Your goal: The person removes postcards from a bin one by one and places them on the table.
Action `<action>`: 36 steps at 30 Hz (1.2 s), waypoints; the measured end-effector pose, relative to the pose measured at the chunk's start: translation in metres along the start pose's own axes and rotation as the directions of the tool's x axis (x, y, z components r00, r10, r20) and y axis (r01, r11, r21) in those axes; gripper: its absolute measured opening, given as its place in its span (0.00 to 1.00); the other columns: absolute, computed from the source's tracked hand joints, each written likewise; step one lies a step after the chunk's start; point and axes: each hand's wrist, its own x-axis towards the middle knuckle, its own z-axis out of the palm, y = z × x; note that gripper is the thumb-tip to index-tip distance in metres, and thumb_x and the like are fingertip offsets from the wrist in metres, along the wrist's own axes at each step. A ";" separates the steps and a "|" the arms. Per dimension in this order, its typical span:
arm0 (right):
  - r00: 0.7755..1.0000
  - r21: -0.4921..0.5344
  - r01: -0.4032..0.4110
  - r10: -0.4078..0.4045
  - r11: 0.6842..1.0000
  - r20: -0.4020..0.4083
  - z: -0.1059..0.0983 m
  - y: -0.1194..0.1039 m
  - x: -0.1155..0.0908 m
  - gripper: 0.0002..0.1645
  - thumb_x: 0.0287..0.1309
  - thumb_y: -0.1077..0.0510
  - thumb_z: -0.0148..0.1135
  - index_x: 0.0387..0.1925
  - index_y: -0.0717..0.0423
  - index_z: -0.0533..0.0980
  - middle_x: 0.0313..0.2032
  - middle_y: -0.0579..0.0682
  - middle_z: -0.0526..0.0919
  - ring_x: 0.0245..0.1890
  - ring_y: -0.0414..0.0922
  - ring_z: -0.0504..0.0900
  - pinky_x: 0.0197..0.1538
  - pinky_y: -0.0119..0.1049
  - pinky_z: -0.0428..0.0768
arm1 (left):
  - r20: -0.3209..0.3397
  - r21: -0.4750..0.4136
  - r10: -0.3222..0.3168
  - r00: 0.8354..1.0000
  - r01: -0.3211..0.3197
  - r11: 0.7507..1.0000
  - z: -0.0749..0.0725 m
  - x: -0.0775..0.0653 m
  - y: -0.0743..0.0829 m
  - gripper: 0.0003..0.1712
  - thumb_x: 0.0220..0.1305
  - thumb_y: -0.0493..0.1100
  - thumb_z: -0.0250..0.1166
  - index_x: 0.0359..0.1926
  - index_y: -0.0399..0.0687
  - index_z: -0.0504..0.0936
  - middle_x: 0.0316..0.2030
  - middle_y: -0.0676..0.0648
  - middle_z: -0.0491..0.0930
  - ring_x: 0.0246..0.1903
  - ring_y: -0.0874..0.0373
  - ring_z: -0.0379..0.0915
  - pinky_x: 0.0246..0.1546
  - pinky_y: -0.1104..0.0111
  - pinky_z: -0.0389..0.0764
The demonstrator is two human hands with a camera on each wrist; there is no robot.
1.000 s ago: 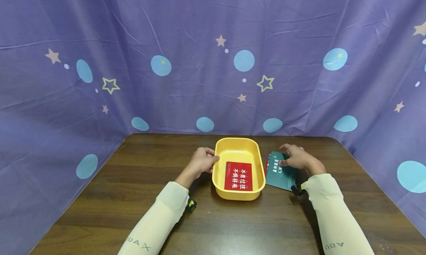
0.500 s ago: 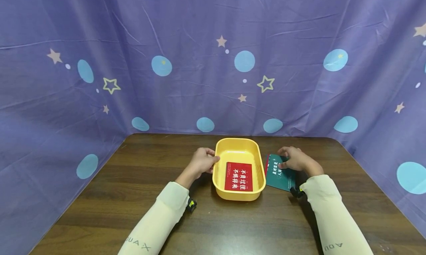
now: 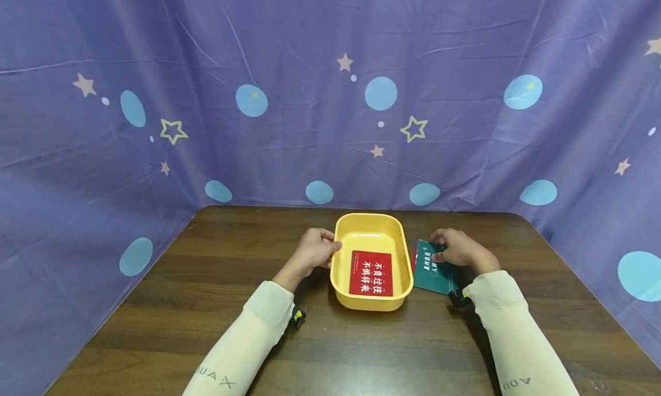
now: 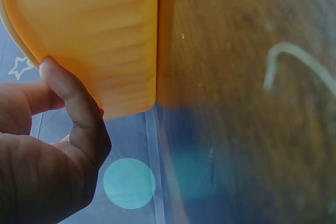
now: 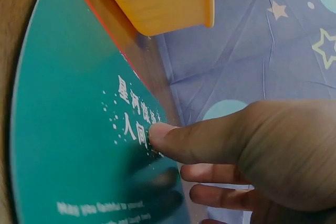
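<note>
In the head view my left hand (image 3: pixel 315 248) pinches the left rim of a yellow plastic basin (image 3: pixel 405 252), thumb over the edge. The left wrist view shows the basin's ribbed outer wall (image 4: pixel 121 51) beside the curled fingers. A red notebook (image 3: pixel 382 274) with white Chinese characters lies flat inside the basin. Right of the basin is a green notebook (image 3: pixel 431 278), and my right hand (image 3: pixel 463 250) pinches its far right edge. Seen from the right wrist, the thumb (image 5: pixel 173 139) presses on the green cover (image 5: pixel 68 103), with the other fingers at the edge behind.
A thin red edge (image 5: pixel 97 19) of another item shows beneath the green notebook. Both lie on a dark brown wooden table (image 3: pixel 248 241). A purple curtain (image 3: pixel 289 57) with stars and blue dots hangs right behind the table's far edge.
My right hand has shifted slightly left and its fingers have drawn in at the green notebook, whose far edge sits slightly nearer. The left hand and basin stay in place.
</note>
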 end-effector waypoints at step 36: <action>0.939 -0.132 0.230 -0.255 0.964 -0.232 0.009 -0.110 0.007 0.33 0.64 0.47 0.62 0.62 0.64 0.68 0.55 0.62 0.74 0.56 0.56 0.70 0.58 0.52 0.74 | 0.000 0.011 0.006 1.000 -0.006 1.000 0.000 -0.001 0.002 0.15 0.64 0.36 0.63 0.48 0.31 0.75 0.35 0.32 0.81 0.18 0.56 0.76 0.18 0.66 0.84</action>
